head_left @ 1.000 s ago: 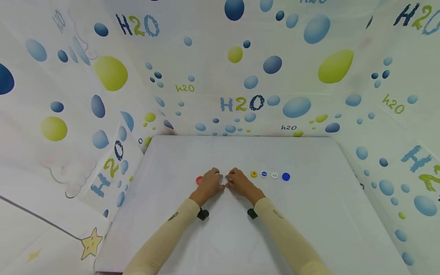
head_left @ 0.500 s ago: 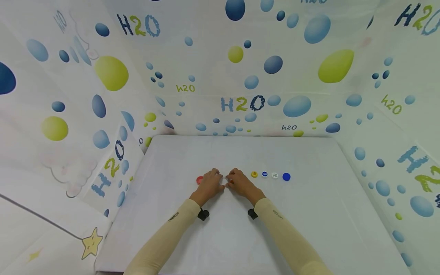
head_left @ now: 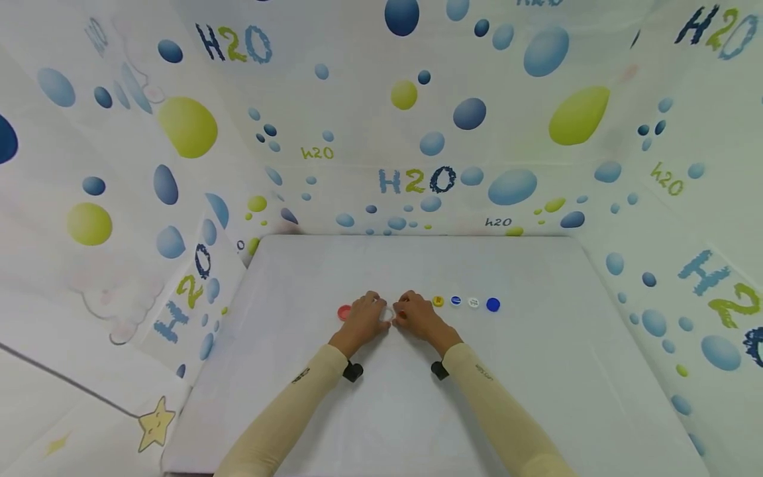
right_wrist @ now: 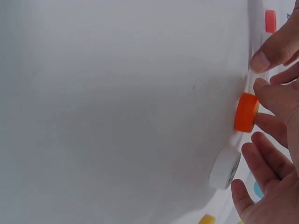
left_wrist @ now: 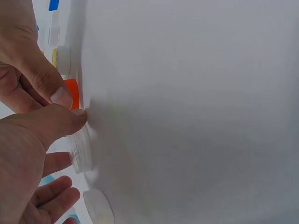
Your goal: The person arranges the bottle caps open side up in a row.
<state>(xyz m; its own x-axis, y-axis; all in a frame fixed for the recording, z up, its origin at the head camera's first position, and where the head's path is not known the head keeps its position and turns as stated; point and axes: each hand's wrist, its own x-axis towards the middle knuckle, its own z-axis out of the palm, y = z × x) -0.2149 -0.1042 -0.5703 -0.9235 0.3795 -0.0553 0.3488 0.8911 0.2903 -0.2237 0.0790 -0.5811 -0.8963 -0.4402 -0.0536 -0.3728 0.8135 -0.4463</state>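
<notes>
I'm seeing an orange cap (right_wrist: 245, 113) and a clear cap (left_wrist: 80, 151). Blue and green spots (head_left: 513, 187) are patterning the white wall (head_left: 357, 99).

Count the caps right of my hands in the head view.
4, in a row from left to right: yellow cap, blue-and-white cap, white cap, blue cap. The right hand may hide more.

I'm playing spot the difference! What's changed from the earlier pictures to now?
The right wall cloth has swung left, toward the table, and the head view has shifted a little. Nothing has visibly been picked up or let go. The left hand and right hand stay close together; the red cap, yellow cap and blue cap look unmoved.
</notes>
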